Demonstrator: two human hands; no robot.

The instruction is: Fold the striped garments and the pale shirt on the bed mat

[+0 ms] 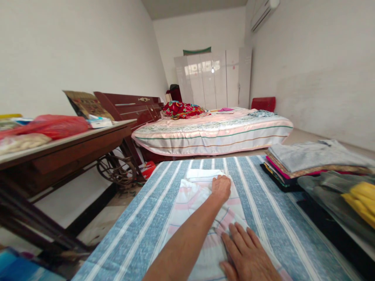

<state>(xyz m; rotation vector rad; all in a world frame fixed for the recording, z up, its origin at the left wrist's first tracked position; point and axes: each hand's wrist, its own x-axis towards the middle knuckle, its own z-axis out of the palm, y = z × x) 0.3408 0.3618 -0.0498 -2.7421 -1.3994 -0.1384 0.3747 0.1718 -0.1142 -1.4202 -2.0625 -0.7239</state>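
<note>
A striped shirt [187, 212] in white, pink and blue lies on the blue-and-white striped cloth [140, 218] in front of me. It is narrow, with its white collar end [202, 174] pointing away from me. My left hand [222, 188] reaches across to the right side of that end, with its fingers curled closed on the fabric; the fingertips are hidden. Nearer to me, my right hand [247, 251] lies flat on the lower part of the shirt, fingers stretched out and somewhat apart.
At right is a stack of folded clothes [316, 156], beside dark garments and a yellow one [361, 201]. At left stands a wooden sewing table [73, 146] with a red plastic bag [58, 127]. Beyond are a bed [216, 134] and a wardrobe [208, 78].
</note>
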